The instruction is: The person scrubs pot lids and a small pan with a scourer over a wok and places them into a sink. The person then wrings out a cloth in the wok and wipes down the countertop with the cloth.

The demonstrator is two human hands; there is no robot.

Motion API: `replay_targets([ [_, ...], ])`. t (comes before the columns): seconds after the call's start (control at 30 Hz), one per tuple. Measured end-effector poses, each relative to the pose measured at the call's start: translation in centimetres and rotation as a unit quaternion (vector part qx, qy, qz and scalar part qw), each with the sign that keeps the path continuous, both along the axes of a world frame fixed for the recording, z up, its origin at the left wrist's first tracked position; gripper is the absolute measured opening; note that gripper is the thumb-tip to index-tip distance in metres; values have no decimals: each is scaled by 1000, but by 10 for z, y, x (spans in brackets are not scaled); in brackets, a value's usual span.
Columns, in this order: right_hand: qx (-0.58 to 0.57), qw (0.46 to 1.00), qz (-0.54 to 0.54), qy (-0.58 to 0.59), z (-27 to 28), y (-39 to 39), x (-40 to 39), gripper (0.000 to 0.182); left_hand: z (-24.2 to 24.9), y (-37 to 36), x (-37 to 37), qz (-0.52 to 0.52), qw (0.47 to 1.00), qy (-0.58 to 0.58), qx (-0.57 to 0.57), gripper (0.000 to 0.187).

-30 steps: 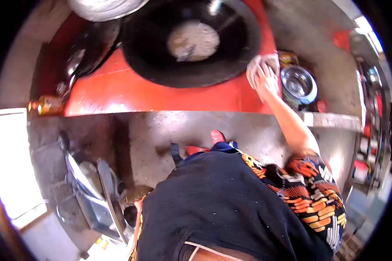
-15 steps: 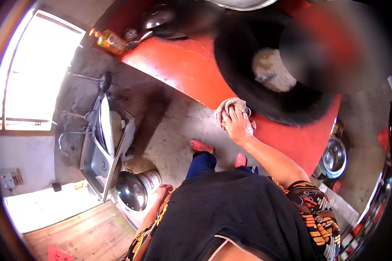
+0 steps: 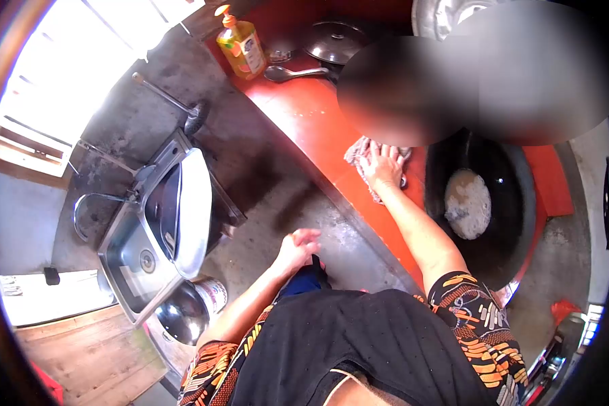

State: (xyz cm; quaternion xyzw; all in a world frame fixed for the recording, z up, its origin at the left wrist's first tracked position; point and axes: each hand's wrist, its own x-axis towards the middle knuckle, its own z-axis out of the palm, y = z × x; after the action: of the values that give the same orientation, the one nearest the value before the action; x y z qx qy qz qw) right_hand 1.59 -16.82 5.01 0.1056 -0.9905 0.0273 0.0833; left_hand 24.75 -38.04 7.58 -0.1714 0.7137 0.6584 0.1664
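My right hand presses down on a crumpled, light-coloured cloth on the red countertop, fingers spread over it. Beside that hand is a large black wok set into the counter, with cloudy, foamy liquid at its bottom. My left hand hangs in front of my body over the floor, fingers loosely bent and apart, with nothing in it.
A yellow pump bottle, a metal ladle and a lidded pan stand at the counter's far end. On the left is a steel sink with a large metal lid leaning over it. A shiny bowl sits below.
My right hand and the cloth have moved along the counter, away from its front edge. My left hand has come up and forward from my side. The camera view has turned.
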Motion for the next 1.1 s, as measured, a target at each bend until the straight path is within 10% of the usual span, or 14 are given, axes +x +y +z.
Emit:
replay_targets([
  [0.23, -84, 961, 258, 47, 5, 5, 9, 58, 74, -51, -180, 51, 996, -21, 73, 31],
  [0.7, -110, 970, 216, -30, 15, 2, 2, 60, 14, -134, -396, 401, 904, -58, 135, 11],
  [1.1, -71, 973, 211, -59, 20, -20, -17, 65, -5, -148, -462, 443, 890, 0, 110, 14],
])
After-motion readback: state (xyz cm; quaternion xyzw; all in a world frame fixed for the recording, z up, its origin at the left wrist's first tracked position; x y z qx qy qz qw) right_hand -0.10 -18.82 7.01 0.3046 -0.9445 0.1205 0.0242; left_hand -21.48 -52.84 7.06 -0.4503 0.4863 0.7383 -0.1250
